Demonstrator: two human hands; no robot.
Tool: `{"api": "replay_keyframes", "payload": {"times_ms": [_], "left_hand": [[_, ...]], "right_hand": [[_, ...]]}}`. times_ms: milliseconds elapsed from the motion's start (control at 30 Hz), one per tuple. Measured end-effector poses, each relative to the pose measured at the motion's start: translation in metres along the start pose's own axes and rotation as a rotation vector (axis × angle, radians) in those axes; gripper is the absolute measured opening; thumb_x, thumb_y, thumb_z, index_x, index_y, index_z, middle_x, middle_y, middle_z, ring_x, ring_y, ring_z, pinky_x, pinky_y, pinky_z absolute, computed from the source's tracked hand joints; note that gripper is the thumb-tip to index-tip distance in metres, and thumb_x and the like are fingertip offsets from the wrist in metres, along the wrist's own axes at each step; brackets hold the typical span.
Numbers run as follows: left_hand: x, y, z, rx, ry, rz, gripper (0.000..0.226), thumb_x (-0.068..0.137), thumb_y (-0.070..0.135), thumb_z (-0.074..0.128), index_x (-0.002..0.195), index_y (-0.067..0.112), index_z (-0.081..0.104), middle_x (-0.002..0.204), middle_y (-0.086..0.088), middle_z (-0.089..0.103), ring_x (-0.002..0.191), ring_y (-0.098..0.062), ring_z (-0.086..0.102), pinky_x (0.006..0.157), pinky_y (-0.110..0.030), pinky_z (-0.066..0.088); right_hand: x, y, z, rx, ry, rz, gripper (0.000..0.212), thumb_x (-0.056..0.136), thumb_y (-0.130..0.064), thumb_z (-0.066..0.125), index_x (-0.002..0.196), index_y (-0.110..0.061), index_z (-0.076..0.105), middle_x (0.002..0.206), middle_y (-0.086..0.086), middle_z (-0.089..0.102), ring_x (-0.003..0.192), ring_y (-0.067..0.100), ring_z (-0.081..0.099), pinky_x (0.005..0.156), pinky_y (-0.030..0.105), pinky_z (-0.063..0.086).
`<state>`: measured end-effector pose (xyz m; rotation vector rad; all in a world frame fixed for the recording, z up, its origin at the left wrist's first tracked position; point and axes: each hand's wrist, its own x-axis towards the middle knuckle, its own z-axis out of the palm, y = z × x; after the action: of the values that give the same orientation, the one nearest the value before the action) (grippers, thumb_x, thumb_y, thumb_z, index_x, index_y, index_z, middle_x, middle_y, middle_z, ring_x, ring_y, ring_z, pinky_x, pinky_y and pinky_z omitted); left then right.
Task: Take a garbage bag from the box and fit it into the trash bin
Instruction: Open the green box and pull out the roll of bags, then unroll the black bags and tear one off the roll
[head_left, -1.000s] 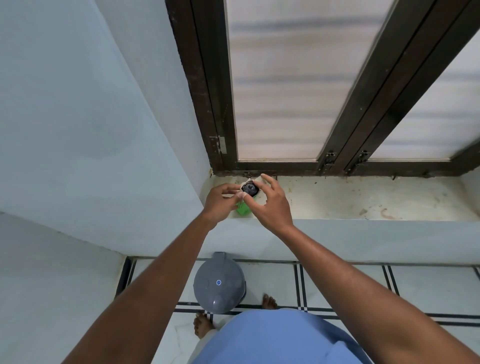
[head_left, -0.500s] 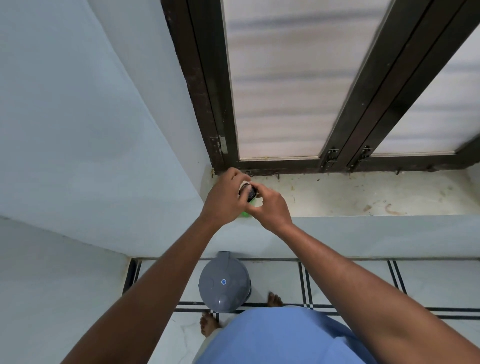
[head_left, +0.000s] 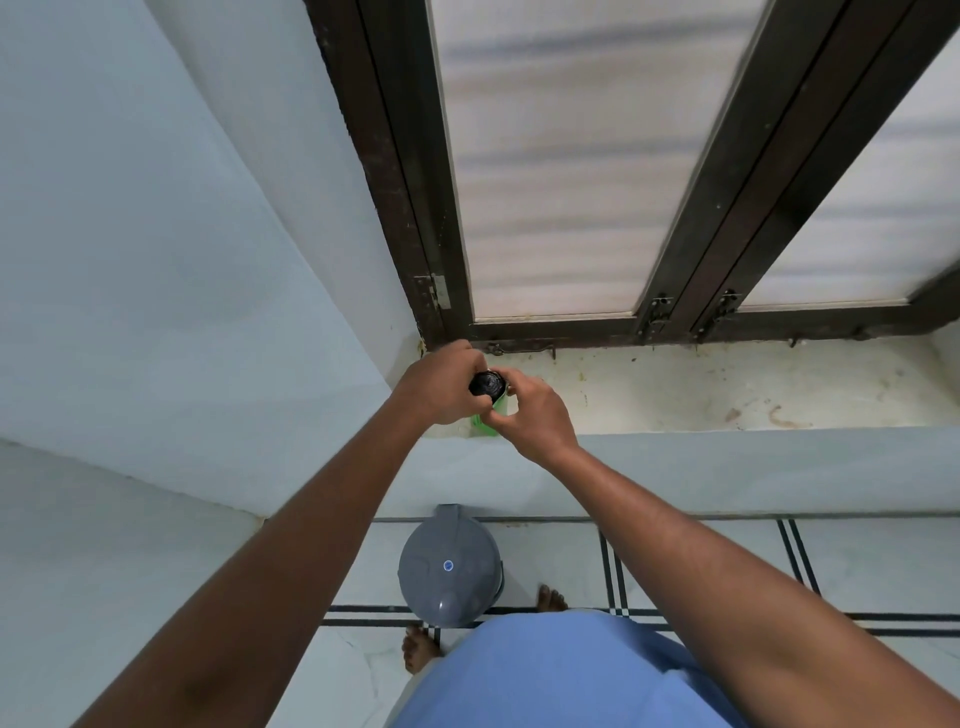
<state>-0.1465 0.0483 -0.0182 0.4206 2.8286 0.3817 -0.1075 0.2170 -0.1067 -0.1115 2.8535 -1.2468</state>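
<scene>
A small green box (head_left: 485, 422) stands at the left end of the stained window sill (head_left: 727, 389). A black garbage bag roll (head_left: 487, 383) sticks out of its top. My left hand (head_left: 441, 384) is closed on the roll from the left. My right hand (head_left: 530, 415) grips the box from the right and covers most of it. The grey trash bin (head_left: 449, 566) stands on the floor below the sill with its lid shut, a blue dot in the lid's middle.
A dark wooden window frame (head_left: 415, 208) with frosted panes rises behind the sill. A pale blue wall (head_left: 156, 260) closes the left side. The tiled floor (head_left: 857, 561) has black stripe lines. My bare feet (head_left: 550, 597) stand beside the bin.
My left hand has moved up from the box's side and closed over the black roll. My right hand has shifted down onto the box. The roll now stands higher out of the box.
</scene>
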Motion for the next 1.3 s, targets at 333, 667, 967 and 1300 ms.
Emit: {"api": "replay_keyframes", "payload": {"times_ms": [333,667,967,1300], "left_hand": [[0.005,0.001,0.005,0.087,0.023,0.008,0.037,0.088,0.058,0.079,0.106,0.026,0.081,0.095,0.006,0.062,0.083,-0.021,0.065,0.061,-0.031,0.043],[-0.017,0.017,-0.020,-0.458,0.439,-0.169,0.037,0.080,0.053,0.083,0.101,0.024,0.073,0.097,0.011,0.069,0.086,-0.007,0.068,0.069,-0.019,0.052],[-0.018,0.024,-0.034,-0.923,0.627,-0.416,0.029,0.102,0.046,0.069,0.118,0.022,0.064,0.094,0.015,0.075,0.094,-0.011,0.077,0.087,-0.045,0.070],[-0.016,0.033,-0.045,-1.122,0.689,-0.425,0.033,0.102,0.039,0.073,0.121,0.015,0.063,0.098,0.010,0.077,0.095,-0.013,0.080,0.078,-0.044,0.072]], "right_hand": [[0.002,0.005,0.005,-0.011,-0.015,0.007,0.056,0.095,-0.042,0.085,0.146,-0.033,0.064,0.118,-0.002,0.080,0.104,0.023,0.071,0.081,0.045,0.063],[0.007,0.012,0.019,0.002,-0.161,0.174,0.063,0.096,-0.039,0.085,0.147,-0.028,0.050,0.121,0.003,0.077,0.102,0.028,0.073,0.088,0.051,0.065],[0.019,0.021,0.015,-0.026,-0.166,0.218,0.075,0.085,-0.031,0.095,0.147,-0.031,0.053,0.129,0.002,0.056,0.118,0.025,0.061,0.101,0.046,0.060],[0.033,0.031,-0.004,-0.395,-0.176,0.149,0.063,0.094,-0.036,0.084,0.151,-0.028,0.058,0.136,0.007,0.057,0.124,0.030,0.058,0.091,0.044,0.059]]}}
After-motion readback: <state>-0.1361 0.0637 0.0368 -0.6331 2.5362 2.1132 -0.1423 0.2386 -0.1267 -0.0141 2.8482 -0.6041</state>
